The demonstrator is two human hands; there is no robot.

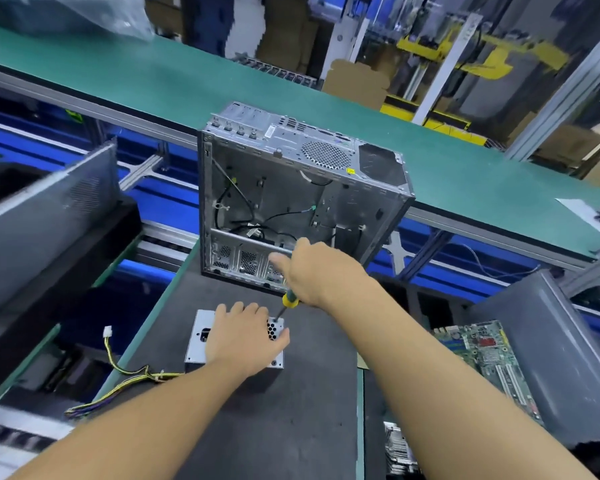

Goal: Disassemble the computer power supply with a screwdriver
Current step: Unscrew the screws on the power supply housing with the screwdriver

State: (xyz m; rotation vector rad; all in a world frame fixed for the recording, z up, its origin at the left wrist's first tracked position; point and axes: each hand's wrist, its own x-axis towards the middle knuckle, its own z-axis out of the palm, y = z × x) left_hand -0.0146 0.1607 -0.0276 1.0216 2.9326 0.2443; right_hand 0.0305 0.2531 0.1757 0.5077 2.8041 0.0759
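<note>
– How many are seen?
– One grey metal power supply box (194,351), laid on the dark mat (291,410), pressed under the flattened left hand (245,336).
– And tools?
– One yellow-handled screwdriver (289,301), gripped in the right hand (317,271), tip set at its corner.

Power supply on the mat, open case behind it

The power supply (195,348) lies on the work mat (274,427), in front of the computer case (291,195) standing at the mat's far end; the conveyor belt (153,81) runs behind the case; the left hand (243,337) rests on top of the power supply; the right hand (321,271), above it, holds the screwdriver (289,301) tip-down at its far right corner; the cable bundle (125,379) trails left; a circuit board (482,355) lies in the bin (551,341) to the right.
</note>
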